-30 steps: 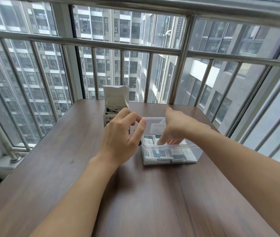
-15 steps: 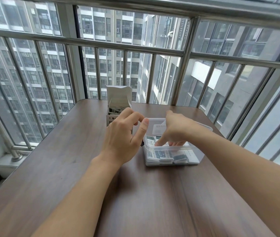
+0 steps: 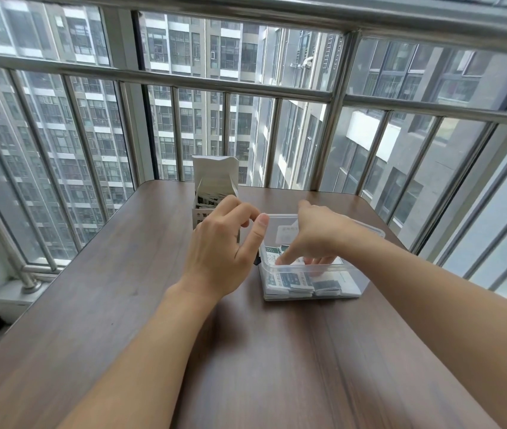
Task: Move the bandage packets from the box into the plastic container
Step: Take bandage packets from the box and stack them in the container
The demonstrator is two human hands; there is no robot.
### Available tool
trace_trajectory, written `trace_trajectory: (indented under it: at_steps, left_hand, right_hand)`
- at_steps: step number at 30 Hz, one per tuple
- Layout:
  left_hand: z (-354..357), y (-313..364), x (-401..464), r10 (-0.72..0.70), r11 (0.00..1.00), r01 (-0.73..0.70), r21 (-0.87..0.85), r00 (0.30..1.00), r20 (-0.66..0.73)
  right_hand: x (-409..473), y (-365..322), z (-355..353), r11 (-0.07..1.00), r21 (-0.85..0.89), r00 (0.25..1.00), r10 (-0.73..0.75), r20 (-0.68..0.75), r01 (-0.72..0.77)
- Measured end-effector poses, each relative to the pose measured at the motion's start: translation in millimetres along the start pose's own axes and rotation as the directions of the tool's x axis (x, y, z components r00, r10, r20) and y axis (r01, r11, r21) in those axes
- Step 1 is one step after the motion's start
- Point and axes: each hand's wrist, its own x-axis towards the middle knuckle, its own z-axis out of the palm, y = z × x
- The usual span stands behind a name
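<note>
A white cardboard box [image 3: 215, 178] stands open at the far middle of the table, with bandage packets [image 3: 208, 200] showing in its mouth. To its right sits a clear plastic container [image 3: 355, 278] with several packets [image 3: 292, 281] lying flat inside. My right hand [image 3: 317, 236] reaches down into the container, its fingertips touching the packets there. My left hand [image 3: 221, 252] hovers between the box and the container with loosely curled fingers. Its thumb is beside the container's far left corner, and I see nothing held in it.
The brown wooden table [image 3: 122, 305] fills the lower view, and its far edge meets a steel railing [image 3: 332, 125] with glass behind. A small dark item [image 3: 257, 261] peeks out under my left hand by the container's left wall.
Both hands stay almost where they were. My right fingertips have sunk slightly deeper among the packets in the container.
</note>
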Motion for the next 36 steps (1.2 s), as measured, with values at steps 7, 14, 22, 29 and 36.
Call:
trace_trajectory:
  at_steps: [7, 14, 22, 29, 36]
  left_hand:
    - [-10.1, 0.0, 2.6, -0.109, 0.992, 0.124, 0.028, 0.943, -0.315]
    - [-18.1, -27.7, 1.7, -0.55, 0.824, 0.46, -0.332, 0.79, -0.271]
    - [-3.1, -53.5, -8.3, -0.62, 0.733, 0.631, -0.253, 0.773, 0.133]
    - [1.7, -57.7, -11.0, -0.585, 0.773, 0.581, -0.256, 0.808, 0.071]
    - [1.8, -57.4, -12.1, -0.57, 0.788, 0.564, -0.245, 0.82, 0.056]
  right_hand:
    - [-11.8, -6.6, -31.7, 0.964, 0.145, 0.958, -0.188, -0.219, 0.222]
    - [-7.0, -68.8, -44.7, 0.763, -0.042, 0.718, -0.624, -0.307, 0.645]
    - [34.1, -116.4, -14.0, 0.792, -0.421, 0.813, -0.553, -0.184, 0.443]
    - [48.3, -117.4, -5.3, 0.807, -0.42, 0.825, -0.528, -0.201, 0.414]
    - [51.3, -115.3, 2.4, 0.817, -0.392, 0.825, -0.526, -0.205, 0.423]
